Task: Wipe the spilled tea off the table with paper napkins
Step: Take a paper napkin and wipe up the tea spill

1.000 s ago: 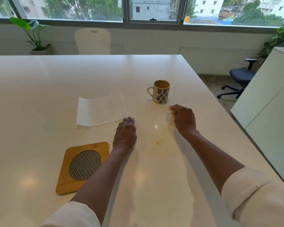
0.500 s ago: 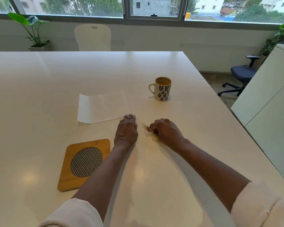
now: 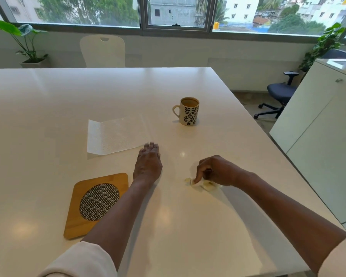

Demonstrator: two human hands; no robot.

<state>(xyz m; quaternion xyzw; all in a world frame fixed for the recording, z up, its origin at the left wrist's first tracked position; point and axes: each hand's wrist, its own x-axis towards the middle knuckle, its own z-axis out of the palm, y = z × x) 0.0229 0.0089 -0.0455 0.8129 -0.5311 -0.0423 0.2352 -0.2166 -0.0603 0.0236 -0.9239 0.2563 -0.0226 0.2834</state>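
Observation:
My right hand (image 3: 216, 170) presses a crumpled, tea-stained paper napkin (image 3: 205, 183) onto the white table (image 3: 48, 108), right of centre, fingers closed on it. My left hand (image 3: 148, 162) lies flat on the table, palm down, fingers together and holding nothing, its fingertips just right of a flat, unused paper napkin (image 3: 116, 135). A leaf-patterned mug (image 3: 189, 111) filled with tea stands upright beyond both hands. No clear puddle shows; only a faint yellowish trace near the crumpled napkin.
A bamboo trivet (image 3: 97, 203) with a woven round centre lies at the front left beside my left forearm. The table's right edge runs close to my right arm; a white cabinet (image 3: 318, 136) and an office chair (image 3: 278, 96) stand beyond it. A white chair (image 3: 103, 50) sits at the far side.
My right hand swept with the crumpled napkin from near the mug towards me and left, then to the right and nearer. The brown spots seen earlier are gone. My left hand stayed put.

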